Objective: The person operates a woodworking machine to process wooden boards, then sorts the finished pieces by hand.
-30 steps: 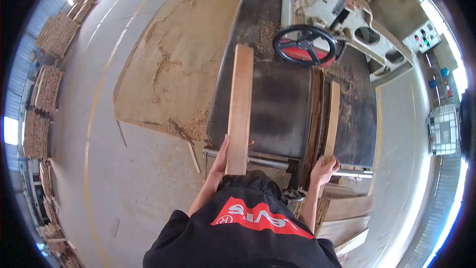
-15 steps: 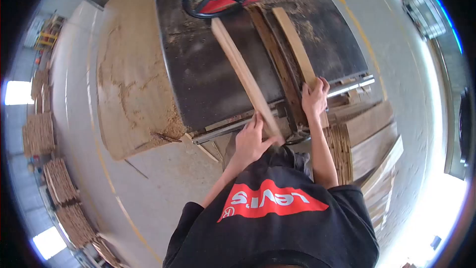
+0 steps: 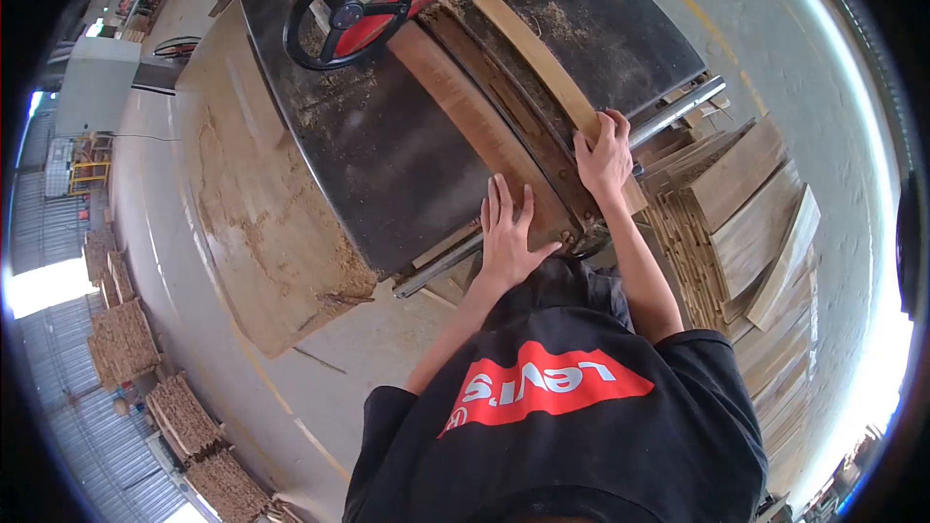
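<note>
My left hand [image 3: 509,237] lies with its fingers spread on the near end of a reddish-brown wooden board [image 3: 465,111]. That board rests flat on the dark machine table, along the left side of a metal guide rail [image 3: 504,92]. On the rail's other side, my right hand [image 3: 605,157] has its fingers bent over the near part of a lighter wooden strip [image 3: 538,53]. The strip runs lengthwise beside the rail, and its near end shows just past my wrist.
A black handwheel [image 3: 347,15] stands at the table's far end by a red part. Sawdust lies over the machine table [image 3: 387,169] and a wooden side panel [image 3: 228,165]. Stacked boards [image 3: 741,203] are on my right; more wood piles [image 3: 124,341] line the left.
The board under my left hand was held tilted, apart from the rail; now it lies flat alongside it. My left fingers have spread out. The view has shifted, and my right hand stays on the strip.
</note>
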`<state>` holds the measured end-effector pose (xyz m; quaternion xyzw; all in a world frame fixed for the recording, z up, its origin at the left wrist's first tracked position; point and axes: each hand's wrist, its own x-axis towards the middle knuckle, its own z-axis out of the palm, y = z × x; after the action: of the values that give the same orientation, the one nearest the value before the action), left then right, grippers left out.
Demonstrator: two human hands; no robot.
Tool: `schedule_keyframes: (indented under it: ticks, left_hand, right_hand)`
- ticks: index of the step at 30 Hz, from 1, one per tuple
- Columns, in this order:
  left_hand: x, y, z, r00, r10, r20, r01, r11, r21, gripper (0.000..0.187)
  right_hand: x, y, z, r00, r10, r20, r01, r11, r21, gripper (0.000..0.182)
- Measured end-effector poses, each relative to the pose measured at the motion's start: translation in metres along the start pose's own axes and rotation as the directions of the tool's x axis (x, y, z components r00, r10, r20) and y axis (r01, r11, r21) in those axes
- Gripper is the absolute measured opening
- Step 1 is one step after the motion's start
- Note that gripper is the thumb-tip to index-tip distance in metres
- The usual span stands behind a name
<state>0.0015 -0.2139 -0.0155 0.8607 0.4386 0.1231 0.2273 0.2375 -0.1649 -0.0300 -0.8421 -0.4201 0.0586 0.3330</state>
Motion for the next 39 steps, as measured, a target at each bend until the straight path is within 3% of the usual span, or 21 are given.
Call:
schedule_keyframes:
  ticks: [3,12,20,25,29,32,34,35,36,37,38,39]
  left_hand:
    - [0.015,-0.009,-0.006,1.0,-0.021,-0.004,0.021,0.995,0.094,0.1]
    - [0.072,-0.039,-0.036,0.996,-0.089,-0.005,0.088,0.969,0.23,0.09]
    - [0.123,-0.089,-0.066,0.993,-0.116,-0.005,0.112,0.942,0.316,0.093]
    - [0.15,-0.111,-0.074,0.98,-0.197,-0.038,0.201,0.948,0.247,0.09]
    - [0.159,-0.147,-0.079,0.977,-0.101,-0.187,0.118,0.99,0.082,0.09]
    - [0.151,-0.176,-0.104,0.873,-0.179,-0.453,0.172,0.983,-0.057,0.084]
    - [0.147,-0.215,-0.119,0.609,-0.159,-0.777,0.114,0.987,-0.112,0.062]
    - [0.142,-0.232,-0.139,0.522,-0.248,-0.816,0.195,0.966,-0.169,0.048]
    - [0.137,-0.259,-0.151,0.467,-0.309,-0.829,0.33,0.93,-0.161,0.046]
    - [0.133,-0.296,-0.159,0.417,-0.321,-0.85,0.416,0.899,-0.135,0.046]
    - [0.129,-0.32,-0.173,0.377,-0.416,-0.828,0.571,0.808,-0.146,0.049]
    - [0.125,-0.35,-0.183,0.337,-0.485,-0.807,0.623,0.758,-0.196,0.057]
  right_hand:
    - [0.002,-0.002,-0.002,1.0,0.001,0.008,-0.001,1.0,0.004,0.054]
    - [0.002,-0.004,-0.007,0.999,0.005,0.033,-0.004,1.0,-0.022,0.053]
    - [0.002,-0.01,-0.005,1.0,-0.014,0.014,0.014,0.999,-0.045,0.053]
    - [0.0,-0.004,0.0,0.998,-0.067,0.016,0.068,0.994,-0.083,0.056]
    - [0.0,-0.006,0.001,0.998,-0.039,0.04,0.044,0.992,-0.119,0.057]
    - [0.0,-0.011,-0.001,0.997,-0.004,0.073,0.015,0.99,-0.141,0.056]
    - [0.001,0.0,0.004,0.996,-0.071,0.058,0.08,0.984,-0.156,0.056]
    - [0.001,0.007,0.005,0.994,-0.105,0.044,0.111,0.98,-0.164,0.056]
    - [0.0,0.01,0.004,0.992,-0.12,0.039,0.124,0.98,-0.155,0.056]
    - [0.001,0.012,0.007,0.99,-0.135,0.031,0.138,0.98,-0.142,0.056]
    - [0.003,0.01,0.009,0.992,-0.124,0.035,0.128,0.981,-0.144,0.056]
    - [0.001,0.009,0.008,0.994,-0.106,0.041,0.111,0.982,-0.15,0.056]
